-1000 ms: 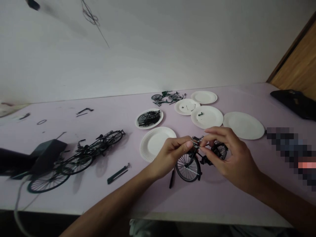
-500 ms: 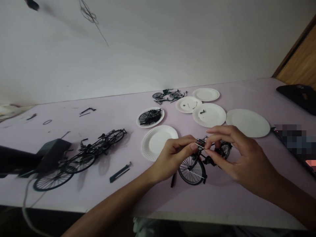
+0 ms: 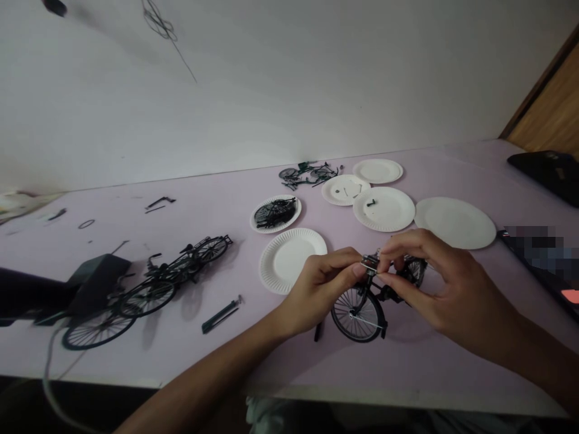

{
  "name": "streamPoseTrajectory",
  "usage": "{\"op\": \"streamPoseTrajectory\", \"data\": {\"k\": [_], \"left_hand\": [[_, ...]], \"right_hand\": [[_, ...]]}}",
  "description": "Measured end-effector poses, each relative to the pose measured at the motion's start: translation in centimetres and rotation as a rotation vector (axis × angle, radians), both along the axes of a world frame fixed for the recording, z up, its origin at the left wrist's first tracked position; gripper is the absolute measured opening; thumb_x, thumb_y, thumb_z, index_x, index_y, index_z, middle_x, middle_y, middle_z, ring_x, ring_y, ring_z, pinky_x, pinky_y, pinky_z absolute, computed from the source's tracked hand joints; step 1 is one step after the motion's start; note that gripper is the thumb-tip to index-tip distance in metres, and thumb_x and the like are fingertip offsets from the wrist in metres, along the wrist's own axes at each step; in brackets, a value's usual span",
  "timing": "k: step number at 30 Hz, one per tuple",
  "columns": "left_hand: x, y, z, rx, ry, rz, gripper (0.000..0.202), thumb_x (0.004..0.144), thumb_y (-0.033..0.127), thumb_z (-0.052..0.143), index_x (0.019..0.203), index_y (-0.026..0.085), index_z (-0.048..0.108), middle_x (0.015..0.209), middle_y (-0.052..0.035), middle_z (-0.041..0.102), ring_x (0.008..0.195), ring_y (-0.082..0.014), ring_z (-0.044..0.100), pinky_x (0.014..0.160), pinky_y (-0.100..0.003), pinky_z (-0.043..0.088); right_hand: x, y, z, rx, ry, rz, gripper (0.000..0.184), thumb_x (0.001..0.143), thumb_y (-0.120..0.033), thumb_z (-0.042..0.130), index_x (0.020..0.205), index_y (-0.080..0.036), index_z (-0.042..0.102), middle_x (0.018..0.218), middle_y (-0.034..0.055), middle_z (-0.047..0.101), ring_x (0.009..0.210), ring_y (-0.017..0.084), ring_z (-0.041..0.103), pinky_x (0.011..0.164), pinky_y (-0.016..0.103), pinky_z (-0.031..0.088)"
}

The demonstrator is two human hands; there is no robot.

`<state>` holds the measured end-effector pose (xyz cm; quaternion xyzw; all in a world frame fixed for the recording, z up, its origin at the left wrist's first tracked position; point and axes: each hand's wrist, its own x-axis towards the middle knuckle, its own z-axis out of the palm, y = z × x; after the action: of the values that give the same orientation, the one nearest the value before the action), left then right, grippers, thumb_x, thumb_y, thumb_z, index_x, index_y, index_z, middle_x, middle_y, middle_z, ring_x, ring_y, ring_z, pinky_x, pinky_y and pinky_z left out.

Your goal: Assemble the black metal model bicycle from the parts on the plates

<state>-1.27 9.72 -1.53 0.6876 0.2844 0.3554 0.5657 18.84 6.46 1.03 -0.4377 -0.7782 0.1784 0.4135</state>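
A black model bicycle (image 3: 362,307) stands on the lilac table (image 3: 253,361) with its front wheel down, held up between my hands. My left hand (image 3: 321,286) and my right hand (image 3: 432,283) pinch a small silver part (image 3: 370,263) at the bicycle's front, from either side. Fingers hide much of the frame and the rear wheel. Just below my left hand lies a small black piece (image 3: 318,331). A white paper plate (image 3: 289,260) lies close to the left of my left hand.
Several more paper plates (image 3: 455,223) lie beyond my hands, some holding black parts. Two assembled model bicycles (image 3: 147,298) and a dark box (image 3: 97,283) sit to the left. Green bicycle parts (image 3: 307,175) lie at the back. A blurred device (image 3: 534,256) lies right.
The bicycle has shifted slightly right in my hands, and my fingers have closed closer around the silver part. The whole scene has drifted a little with my head.
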Motion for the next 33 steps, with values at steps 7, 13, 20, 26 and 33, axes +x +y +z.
{"op": "streamPoseTrajectory", "data": {"k": [7, 13, 20, 26, 33], "left_hand": [[0.2, -0.2, 0.1, 0.104, -0.030, 0.005, 0.022, 0.097, 0.021, 0.054, 0.086, 0.011, 0.070, 0.082, -0.0055, 0.059, 0.076, -0.0131, 0.055, 0.069, -0.026, 0.043], [0.1, -0.2, 0.1, 0.154, -0.026, -0.037, 0.021, 0.098, 0.018, 0.054, 0.106, 0.015, 0.072, 0.094, -0.0074, 0.063, 0.087, -0.0147, 0.059, 0.078, -0.027, 0.046], [0.2, 0.1, -0.4, 0.040, -0.078, -0.022, 0.025, 0.099, 0.024, 0.052, 0.108, 0.015, 0.073, 0.094, -0.0084, 0.062, 0.089, -0.0173, 0.057, 0.080, -0.029, 0.043], [0.1, 0.6, -0.8, -0.035, -0.102, -0.020, 0.026, 0.098, 0.031, 0.055, 0.100, 0.014, 0.075, 0.088, -0.0064, 0.062, 0.082, -0.0157, 0.053, 0.075, -0.027, 0.040], [0.0, 0.6, -1.0, -0.126, -0.119, -0.047, 0.024, 0.098, 0.030, 0.055, 0.106, 0.016, 0.073, 0.092, -0.0061, 0.063, 0.088, -0.0162, 0.053, 0.081, -0.028, 0.041]], "right_hand": [[0.1, -0.4, 1.0, -0.188, -0.013, -0.007, 0.017, 0.082, -0.018, 0.068, 0.093, -0.026, 0.058, 0.088, -0.0017, 0.066, 0.082, 0.017, 0.064, 0.075, 0.032, 0.049], [0.3, -0.4, 0.9, -0.174, -0.023, -0.027, 0.019, 0.082, -0.013, 0.062, 0.093, -0.027, 0.055, 0.087, -0.0023, 0.064, 0.083, 0.017, 0.063, 0.075, 0.031, 0.048], [0.3, -0.3, 0.4, -0.188, -0.040, -0.041, 0.024, 0.083, -0.017, 0.066, 0.100, -0.030, 0.055, 0.089, -0.0034, 0.066, 0.089, 0.019, 0.064, 0.078, 0.034, 0.047], [0.2, -0.1, 0.2, -0.036, -0.035, -0.053, 0.016, 0.086, -0.012, 0.059, 0.092, -0.026, 0.057, 0.089, 0.0007, 0.063, 0.093, 0.020, 0.061, 0.081, 0.035, 0.046], [0.2, 0.1, 0.1, 0.016, -0.052, -0.006, 0.016, 0.087, -0.010, 0.061, 0.091, -0.025, 0.057, 0.092, 0.0011, 0.064, 0.096, 0.020, 0.059, 0.083, 0.035, 0.046]]}}
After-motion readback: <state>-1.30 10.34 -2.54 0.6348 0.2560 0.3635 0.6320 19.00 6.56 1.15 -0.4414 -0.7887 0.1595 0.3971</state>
